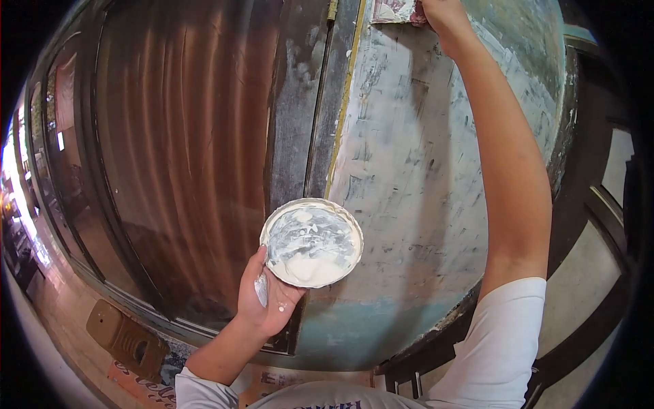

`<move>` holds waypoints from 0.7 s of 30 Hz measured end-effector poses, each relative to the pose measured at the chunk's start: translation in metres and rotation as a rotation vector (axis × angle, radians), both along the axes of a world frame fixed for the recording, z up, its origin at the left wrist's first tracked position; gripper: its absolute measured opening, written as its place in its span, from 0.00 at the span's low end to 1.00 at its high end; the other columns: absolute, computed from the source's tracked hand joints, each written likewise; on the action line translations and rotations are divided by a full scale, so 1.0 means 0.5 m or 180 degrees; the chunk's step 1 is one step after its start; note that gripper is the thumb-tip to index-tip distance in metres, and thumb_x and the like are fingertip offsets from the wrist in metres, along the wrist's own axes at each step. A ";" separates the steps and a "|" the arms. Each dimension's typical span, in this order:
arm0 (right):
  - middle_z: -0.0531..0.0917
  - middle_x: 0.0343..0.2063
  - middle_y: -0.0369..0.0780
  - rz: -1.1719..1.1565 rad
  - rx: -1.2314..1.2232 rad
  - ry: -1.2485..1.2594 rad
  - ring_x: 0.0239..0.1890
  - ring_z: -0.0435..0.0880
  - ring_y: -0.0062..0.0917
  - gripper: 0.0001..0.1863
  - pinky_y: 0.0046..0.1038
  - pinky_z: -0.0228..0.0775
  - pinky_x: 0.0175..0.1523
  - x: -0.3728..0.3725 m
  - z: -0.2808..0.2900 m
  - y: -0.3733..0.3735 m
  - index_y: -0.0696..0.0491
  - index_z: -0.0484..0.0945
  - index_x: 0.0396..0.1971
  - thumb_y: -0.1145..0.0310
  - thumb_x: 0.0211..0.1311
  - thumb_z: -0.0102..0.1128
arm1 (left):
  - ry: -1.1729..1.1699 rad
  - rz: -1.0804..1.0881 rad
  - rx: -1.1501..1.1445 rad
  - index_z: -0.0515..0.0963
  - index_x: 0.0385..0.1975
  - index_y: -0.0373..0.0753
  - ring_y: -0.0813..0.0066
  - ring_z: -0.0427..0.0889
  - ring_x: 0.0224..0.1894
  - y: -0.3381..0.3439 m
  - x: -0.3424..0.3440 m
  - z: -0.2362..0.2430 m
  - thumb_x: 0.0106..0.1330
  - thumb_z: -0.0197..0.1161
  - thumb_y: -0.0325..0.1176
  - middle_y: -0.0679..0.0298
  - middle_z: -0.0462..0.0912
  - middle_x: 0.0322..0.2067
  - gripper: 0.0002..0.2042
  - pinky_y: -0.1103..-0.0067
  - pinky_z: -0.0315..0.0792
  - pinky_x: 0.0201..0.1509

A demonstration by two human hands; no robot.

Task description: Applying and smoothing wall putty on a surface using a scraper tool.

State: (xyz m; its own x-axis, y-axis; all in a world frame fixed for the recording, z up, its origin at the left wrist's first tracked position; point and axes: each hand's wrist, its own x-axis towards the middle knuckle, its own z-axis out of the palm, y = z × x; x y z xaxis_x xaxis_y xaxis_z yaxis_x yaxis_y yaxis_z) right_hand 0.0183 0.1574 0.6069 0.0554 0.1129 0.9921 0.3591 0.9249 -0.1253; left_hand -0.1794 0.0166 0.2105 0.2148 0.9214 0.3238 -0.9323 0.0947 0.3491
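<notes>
My left hand (262,303) grips a round, shallow pan (360,236) from below, its thumb along the rim. White putty (313,271) is heaped at the pan's near side and smeared over the rest. A small silvery piece (261,290) shows against that hand; I cannot tell what it is. At the top edge my right arm reaches up, and my right hand (446,20) is closed around a flat putty scraper (395,11), partly cut off by the picture. The scraper, coated with white and reddish smears, lies at the upper part of a patchy, whitish wall (409,184).
Left of the wall runs a dark wooden frame (300,102) with a hinge, beside a glass panel with a brown curtain (184,136). A brown plastic stool (126,337) stands low on the left. Dark-framed panels (579,300) are at the right.
</notes>
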 end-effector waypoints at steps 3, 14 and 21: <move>0.80 0.26 0.37 0.0089 -0.0523 -0.0219 0.23 0.78 0.22 0.14 0.24 0.68 0.24 -0.003 -0.018 -0.046 0.59 0.77 0.42 0.71 0.61 0.45 | -0.0009 0.0083 -0.0037 0.59 0.64 0.39 0.61 0.67 0.64 -0.004 -0.005 -0.002 0.73 0.43 0.46 0.57 0.67 0.62 0.25 0.64 0.63 0.65; 0.81 0.28 0.38 0.0223 -0.0357 -0.0127 0.25 0.78 0.21 0.15 0.25 0.70 0.27 -0.023 -0.079 -0.025 0.58 0.77 0.43 0.70 0.64 0.43 | -0.0152 -0.0120 -0.0003 0.59 0.65 0.37 0.58 0.65 0.65 0.005 0.002 -0.004 0.73 0.43 0.43 0.54 0.66 0.63 0.24 0.61 0.59 0.69; 0.79 0.28 0.39 -0.0182 -0.0502 0.0074 0.27 0.77 0.22 0.13 0.26 0.70 0.30 -0.019 -0.101 -0.033 0.59 0.75 0.41 0.69 0.62 0.47 | -0.0195 -0.0244 -0.0049 0.60 0.65 0.37 0.59 0.66 0.65 0.008 0.007 -0.011 0.73 0.43 0.43 0.55 0.67 0.63 0.24 0.62 0.59 0.69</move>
State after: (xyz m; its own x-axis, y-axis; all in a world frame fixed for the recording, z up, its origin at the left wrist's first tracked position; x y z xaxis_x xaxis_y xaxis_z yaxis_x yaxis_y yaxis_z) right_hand 0.0087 0.1410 0.5563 0.0889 0.2632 0.9606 0.4060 0.8711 -0.2762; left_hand -0.1759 0.0205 0.2048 0.2651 0.9080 0.3244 -0.9416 0.1715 0.2897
